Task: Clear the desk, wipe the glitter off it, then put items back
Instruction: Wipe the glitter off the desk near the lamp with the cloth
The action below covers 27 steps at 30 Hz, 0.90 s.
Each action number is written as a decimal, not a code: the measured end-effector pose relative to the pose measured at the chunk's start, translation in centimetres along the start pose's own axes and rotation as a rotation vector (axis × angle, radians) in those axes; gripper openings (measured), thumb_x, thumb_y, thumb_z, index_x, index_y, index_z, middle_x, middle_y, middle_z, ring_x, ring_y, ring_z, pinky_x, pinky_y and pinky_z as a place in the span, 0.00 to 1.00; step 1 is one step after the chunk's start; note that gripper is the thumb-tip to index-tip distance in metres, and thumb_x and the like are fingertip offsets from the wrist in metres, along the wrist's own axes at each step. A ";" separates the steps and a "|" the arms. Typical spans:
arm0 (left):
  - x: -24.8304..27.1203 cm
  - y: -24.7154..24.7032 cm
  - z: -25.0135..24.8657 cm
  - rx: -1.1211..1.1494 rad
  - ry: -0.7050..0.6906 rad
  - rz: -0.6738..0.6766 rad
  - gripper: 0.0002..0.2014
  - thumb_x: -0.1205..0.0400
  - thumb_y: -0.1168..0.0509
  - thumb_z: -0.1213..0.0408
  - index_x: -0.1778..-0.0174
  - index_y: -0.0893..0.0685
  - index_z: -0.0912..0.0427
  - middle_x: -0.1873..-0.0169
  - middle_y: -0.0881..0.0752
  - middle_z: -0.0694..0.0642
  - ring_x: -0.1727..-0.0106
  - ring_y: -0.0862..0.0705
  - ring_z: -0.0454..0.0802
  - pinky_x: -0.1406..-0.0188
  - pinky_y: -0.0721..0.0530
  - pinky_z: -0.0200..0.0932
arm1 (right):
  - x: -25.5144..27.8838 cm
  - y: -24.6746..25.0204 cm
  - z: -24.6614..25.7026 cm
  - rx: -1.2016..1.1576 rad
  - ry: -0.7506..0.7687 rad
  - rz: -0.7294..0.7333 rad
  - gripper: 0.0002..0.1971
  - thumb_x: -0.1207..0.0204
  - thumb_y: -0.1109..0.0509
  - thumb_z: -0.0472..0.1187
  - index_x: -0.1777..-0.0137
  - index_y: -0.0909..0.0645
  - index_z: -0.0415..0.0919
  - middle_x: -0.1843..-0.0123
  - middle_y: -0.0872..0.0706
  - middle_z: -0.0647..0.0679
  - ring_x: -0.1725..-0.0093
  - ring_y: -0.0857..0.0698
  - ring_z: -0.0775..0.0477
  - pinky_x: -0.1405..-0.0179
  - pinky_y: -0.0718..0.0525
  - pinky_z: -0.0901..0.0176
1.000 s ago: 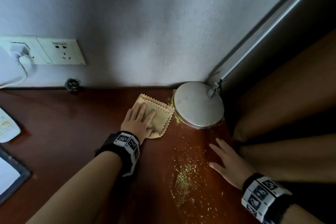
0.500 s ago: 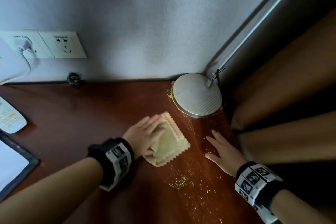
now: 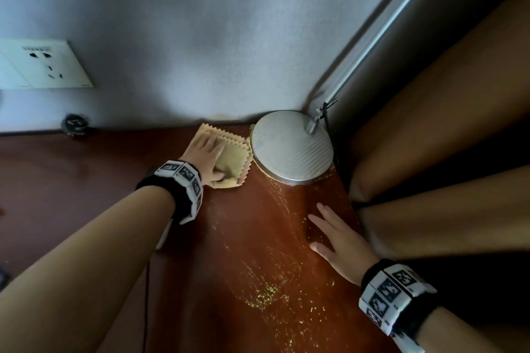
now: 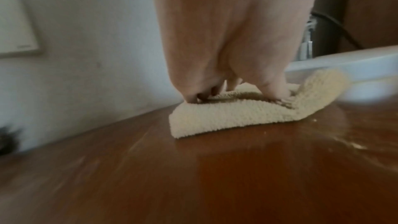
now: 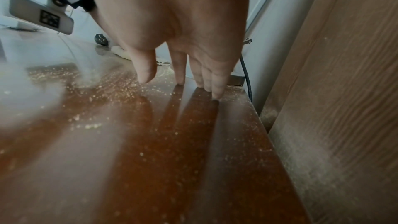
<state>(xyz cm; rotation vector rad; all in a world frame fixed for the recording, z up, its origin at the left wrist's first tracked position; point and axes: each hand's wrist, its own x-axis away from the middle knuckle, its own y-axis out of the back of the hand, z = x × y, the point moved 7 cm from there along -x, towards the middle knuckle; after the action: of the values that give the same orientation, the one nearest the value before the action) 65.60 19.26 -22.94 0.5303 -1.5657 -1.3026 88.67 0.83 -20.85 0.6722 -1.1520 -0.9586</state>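
My left hand (image 3: 207, 153) has carried the folded cloth (image 3: 231, 162) back up from mid-tabletop to the rear corner, its edge now touching the round lamp base (image 3: 291, 146); the grip is flat fingers pressing it down, thumb at its near edge. That pull thinned the glitter (image 3: 265, 292) into streaks, so I judge wiping only partly done. The cloth lies flat, its long axis running diagonally from the wall toward the near right. My right hand (image 3: 339, 241) rests released, fingertips (image 5: 215, 94) on the tabletop (image 3: 86, 180) near its right edge.
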 end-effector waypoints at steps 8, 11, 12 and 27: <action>9.0 -3.7 -11.1 -0.063 -0.577 -0.036 0.41 0.19 0.41 0.44 0.16 0.56 0.51 0.18 0.65 0.55 0.18 0.66 0.54 0.19 0.67 0.50 | -0.2 -0.5 -0.3 -0.017 -0.017 0.004 0.30 0.16 0.42 0.50 0.17 0.47 0.49 0.15 0.60 0.55 0.17 0.60 0.58 0.22 0.47 0.65; 10.7 -3.8 -8.9 -0.089 -0.573 -0.065 0.44 0.30 0.35 0.37 0.20 0.37 0.56 0.20 0.37 0.61 0.20 0.38 0.61 0.22 0.40 0.58 | -0.3 -0.3 -0.1 -0.016 -0.041 0.020 0.30 0.16 0.42 0.51 0.17 0.47 0.48 0.15 0.59 0.55 0.17 0.59 0.57 0.21 0.46 0.61; 9.7 -3.7 -6.6 -0.064 -0.463 -0.090 0.45 0.35 0.30 0.37 0.26 0.29 0.58 0.26 0.26 0.63 0.26 0.27 0.63 0.29 0.28 0.59 | -0.2 -0.2 -0.1 -0.016 -0.051 0.020 0.30 0.16 0.42 0.51 0.17 0.46 0.49 0.15 0.59 0.55 0.17 0.59 0.58 0.21 0.45 0.60; 18.4 -9.3 -11.1 -0.072 -0.511 -0.098 0.38 0.29 0.52 0.35 0.24 0.32 0.49 0.26 0.27 0.63 0.26 0.27 0.60 0.27 0.27 0.58 | 2.8 -2.0 1.5 -0.005 -0.123 0.046 0.29 0.17 0.42 0.52 0.18 0.44 0.48 0.15 0.56 0.54 0.16 0.54 0.55 0.21 0.41 0.55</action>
<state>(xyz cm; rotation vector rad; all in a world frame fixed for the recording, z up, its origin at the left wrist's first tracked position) 65.41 -4.14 -24.77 0.2374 -1.9124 -1.6513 87.01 -2.47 -20.86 0.5864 -1.2683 -0.9738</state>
